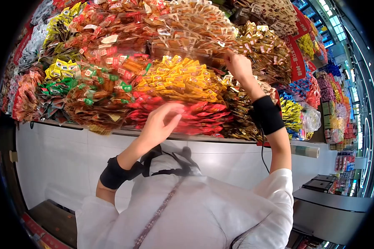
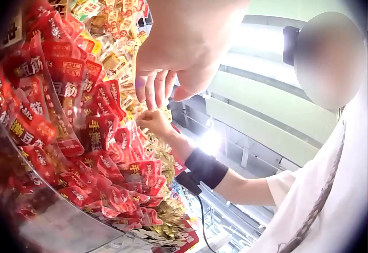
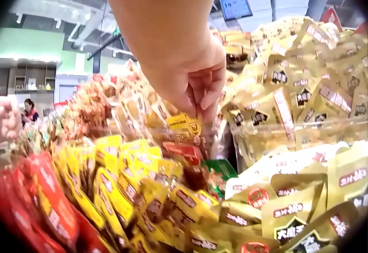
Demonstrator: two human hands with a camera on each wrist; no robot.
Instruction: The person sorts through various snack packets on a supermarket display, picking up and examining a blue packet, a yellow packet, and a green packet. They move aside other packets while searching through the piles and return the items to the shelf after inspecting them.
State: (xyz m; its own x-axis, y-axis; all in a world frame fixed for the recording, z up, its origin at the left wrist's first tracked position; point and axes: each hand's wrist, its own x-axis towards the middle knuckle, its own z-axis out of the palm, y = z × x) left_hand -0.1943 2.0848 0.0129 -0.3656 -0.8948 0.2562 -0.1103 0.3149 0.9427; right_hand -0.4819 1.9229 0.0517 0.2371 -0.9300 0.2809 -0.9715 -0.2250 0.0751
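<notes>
My left hand (image 1: 160, 122) hovers over the red snack packets (image 1: 203, 118) at the front of the display, thumb and fingers apart, holding nothing. In the left wrist view its relaxed fingers hang beside the red packets (image 2: 103, 132). Farther back, my right hand (image 1: 239, 67) reaches past the yellow packets (image 1: 178, 79). The right wrist view has the curled fingers of this hand (image 3: 201, 89) pointing down, pinching at a snack packet with a yellow label (image 3: 183, 125). Part of that packet is hidden by the fingertips. Gold-brown packets (image 3: 293, 97) are heaped beside this hand.
Clear dividers (image 3: 299, 131) separate the heaps. Green-labelled packets (image 1: 97, 79) lie to the left. Below the display's front edge is a white panel (image 1: 58, 145). A red sign (image 1: 297, 60) stands at the right. Another person (image 3: 30, 112) is in the background.
</notes>
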